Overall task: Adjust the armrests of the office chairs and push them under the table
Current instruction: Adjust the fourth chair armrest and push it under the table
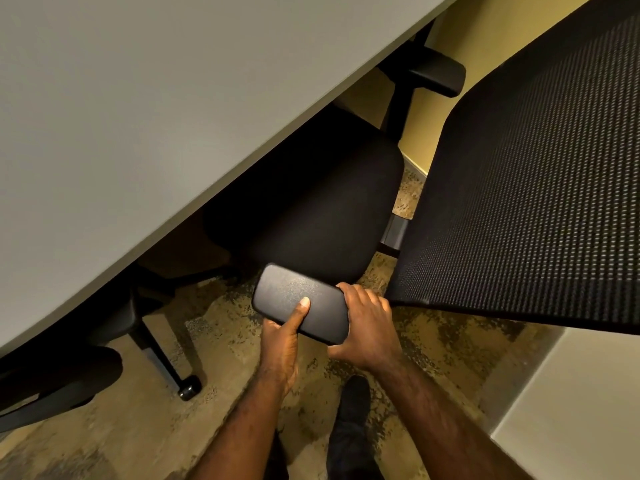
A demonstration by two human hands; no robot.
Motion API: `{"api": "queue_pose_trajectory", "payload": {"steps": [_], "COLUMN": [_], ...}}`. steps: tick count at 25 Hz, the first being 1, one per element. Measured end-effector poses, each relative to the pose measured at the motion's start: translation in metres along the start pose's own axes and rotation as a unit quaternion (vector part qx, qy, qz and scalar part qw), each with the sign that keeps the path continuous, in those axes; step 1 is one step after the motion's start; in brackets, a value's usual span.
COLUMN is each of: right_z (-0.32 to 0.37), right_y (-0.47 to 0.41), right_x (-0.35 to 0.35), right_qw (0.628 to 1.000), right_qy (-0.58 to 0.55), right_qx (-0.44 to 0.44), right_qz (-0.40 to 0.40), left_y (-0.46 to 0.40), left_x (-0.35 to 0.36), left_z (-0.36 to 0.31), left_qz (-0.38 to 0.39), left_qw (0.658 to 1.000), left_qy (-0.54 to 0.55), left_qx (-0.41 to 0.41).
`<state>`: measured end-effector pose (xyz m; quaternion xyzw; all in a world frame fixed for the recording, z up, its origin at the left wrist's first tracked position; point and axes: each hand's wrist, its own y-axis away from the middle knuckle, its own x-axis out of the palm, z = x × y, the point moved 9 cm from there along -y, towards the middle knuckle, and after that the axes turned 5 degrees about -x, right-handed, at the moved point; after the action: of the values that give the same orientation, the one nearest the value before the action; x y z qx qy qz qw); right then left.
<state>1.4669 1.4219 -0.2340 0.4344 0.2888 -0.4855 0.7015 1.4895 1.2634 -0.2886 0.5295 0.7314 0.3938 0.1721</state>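
Low in the centre of the frame, both hands grip a black armrest pad, a matte rounded oblong with a faint speckled sheen. The left hand wraps it from below with the thumb lying on top; the right hand curls round its right end. Above it sits the chair's dark seat, partly under the grey tabletop filling the upper left. The mesh backrest spans the right side, with the other armrest at top centre.

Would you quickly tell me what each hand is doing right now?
Left hand: grips the near armrest pad, thumb on top.
Right hand: grips the same pad's end.
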Motion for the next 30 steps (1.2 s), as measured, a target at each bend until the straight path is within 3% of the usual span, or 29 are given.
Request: {"api": "queue_pose_trajectory", "payload": {"steps": [8,18,23,30], "right_z": [0.007,0.038,0.061,0.101], "right_y": [0.010,0.038,0.056,0.102], "right_x": [-0.008,-0.052,-0.101,-0.176], "right_qw": [0.999,0.999,0.996,0.988], "right_qy": [0.003,-0.004,-0.003,-0.014], "right_qx": [-0.017,-0.050,-0.067,-0.052], "right_qz": [0.040,-0.014,-0.054,-0.144], "left_y": [0.013,0.051,0.096,0.176], "left_x": [-0.005,-0.010,-0.006,0.008], "left_z": [0.002,-0.016,-0.068,-0.169], "left_qz": [0.018,0.020,0.027,0.075], "left_qw": [1.000,0.998,0.983,0.904], "left_qy": [-0.013,-0.057,-0.167,-0.352], "left_qx": [-0.012,-0.022,0.067,0.229]}}
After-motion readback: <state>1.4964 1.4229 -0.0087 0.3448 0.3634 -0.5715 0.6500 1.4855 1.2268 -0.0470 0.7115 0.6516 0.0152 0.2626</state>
